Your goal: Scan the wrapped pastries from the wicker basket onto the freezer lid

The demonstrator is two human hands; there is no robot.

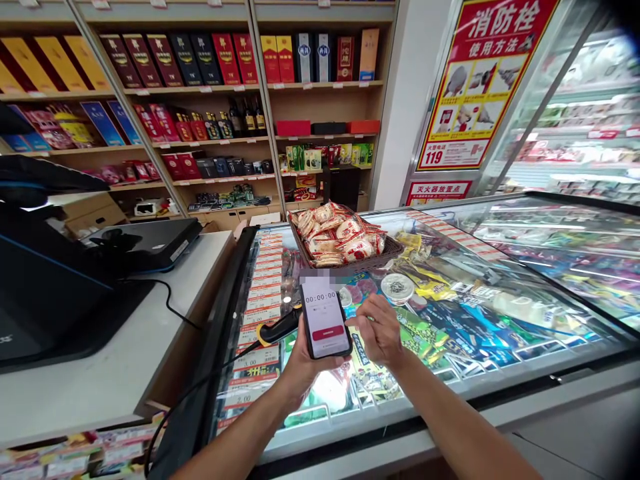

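My left hand (pixel 299 370) is wrapped round a smartphone (pixel 323 312), held upright and tilted toward me above the glass-topped freezer (pixel 360 427). The screen reads 00:00:00 with a red button below. Just right of the phone is my right hand (pixel 380 330), its fingers curled in and one finger pointing toward the screen's edge; I see nothing in it. Behind the phone's left side lies a black handheld barcode scanner (pixel 280 327) with a cable. Beyond the phone, a brown woven basket (pixel 393 252) of wrapped round crackers (pixel 340 233) sits on the freezer.
Left of me stands a white counter (pixel 165 333) with a black checkout machine (pixel 50 280). Shelves of boxed bottles (pixel 185 60) line the back wall. A red fire-hydrant sign (pixel 475 87) hangs at the right. Packaged frozen goods (pixel 450 320) show through the glass.
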